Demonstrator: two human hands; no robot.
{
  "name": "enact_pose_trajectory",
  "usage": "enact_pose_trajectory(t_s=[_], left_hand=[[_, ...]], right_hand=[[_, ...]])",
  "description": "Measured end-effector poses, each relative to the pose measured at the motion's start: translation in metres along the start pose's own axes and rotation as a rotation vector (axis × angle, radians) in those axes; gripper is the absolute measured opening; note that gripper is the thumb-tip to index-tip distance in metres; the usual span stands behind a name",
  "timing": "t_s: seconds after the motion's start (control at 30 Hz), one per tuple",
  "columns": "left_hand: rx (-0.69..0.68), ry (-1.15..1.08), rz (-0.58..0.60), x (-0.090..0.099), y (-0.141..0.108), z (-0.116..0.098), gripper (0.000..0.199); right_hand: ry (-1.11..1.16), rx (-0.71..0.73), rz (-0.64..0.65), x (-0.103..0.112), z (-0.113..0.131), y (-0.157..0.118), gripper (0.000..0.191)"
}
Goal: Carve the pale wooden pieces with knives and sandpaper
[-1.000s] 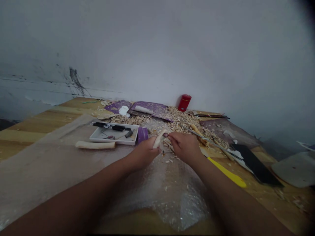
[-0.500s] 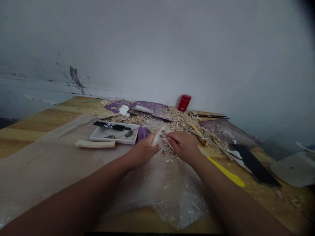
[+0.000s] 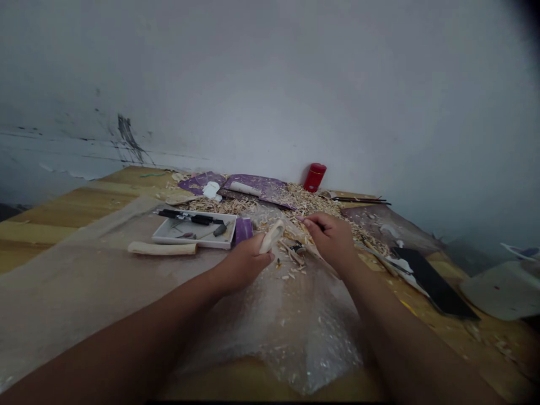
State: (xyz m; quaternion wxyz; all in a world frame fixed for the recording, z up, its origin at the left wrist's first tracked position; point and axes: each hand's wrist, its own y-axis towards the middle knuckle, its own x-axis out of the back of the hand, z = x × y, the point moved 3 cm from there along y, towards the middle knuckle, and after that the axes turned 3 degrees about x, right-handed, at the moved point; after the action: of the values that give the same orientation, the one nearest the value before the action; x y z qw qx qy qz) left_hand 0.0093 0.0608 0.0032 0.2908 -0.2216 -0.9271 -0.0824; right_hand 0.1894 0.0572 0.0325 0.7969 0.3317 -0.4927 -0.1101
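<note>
My left hand (image 3: 247,260) is closed around a pale carved wooden piece (image 3: 270,237) with a rounded, hollowed end pointing up and away. To the right and slightly farther off, my right hand (image 3: 331,236) pinches a small pink-tipped grinding bit (image 3: 300,218). A gap separates the bit from the wood; most of its shank is hidden by the fingers. Wood shavings (image 3: 293,253) and a small dark object (image 3: 297,248) lie on the plastic sheet between the hands.
Left of my hands, a white tray (image 3: 162,238) holds black-handled tools and grinding bits, with a pale wooden stick (image 3: 162,248) before it. A purple roll (image 3: 243,229) stands beside the tray. Behind are heaped shavings (image 3: 314,202) and a red canister (image 3: 314,177). A black slab (image 3: 436,283) lies right.
My right hand has drawn the bit out of the wood's hollow end, moving right and away. It now covers part of the yellow-handled tool. My left hand has barely moved.
</note>
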Motion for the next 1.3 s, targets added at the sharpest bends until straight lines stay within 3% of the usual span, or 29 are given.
enact_pose_trajectory(t_s=[0.23, 0.53, 0.77, 0.93, 1.3], left_hand=[[-0.044, -0.032, -0.001, -0.004, 0.001, 0.002, 0.020], [-0.068, 0.010, 0.054, -0.004, 0.000, 0.001, 0.019], [-0.029, 0.042, 0.088, -0.004, -0.003, -0.002, 0.015], [-0.062, -0.061, 0.057, -0.004, -0.001, 0.001, 0.016], [-0.035, -0.137, 0.054, -0.004, 0.000, 0.003, 0.011]], right_hand=[[0.069, 0.276, 0.230, -0.015, 0.026, -0.006, 0.018], [0.026, 0.191, 0.142, -0.011, 0.020, -0.003, 0.018], [0.029, 0.042, 0.001, 0.002, -0.003, 0.006, 0.014], [0.131, 0.147, 0.022, -0.002, 0.004, 0.003, 0.013], [0.282, 0.187, 0.138, -0.002, 0.012, 0.001, 0.018]])
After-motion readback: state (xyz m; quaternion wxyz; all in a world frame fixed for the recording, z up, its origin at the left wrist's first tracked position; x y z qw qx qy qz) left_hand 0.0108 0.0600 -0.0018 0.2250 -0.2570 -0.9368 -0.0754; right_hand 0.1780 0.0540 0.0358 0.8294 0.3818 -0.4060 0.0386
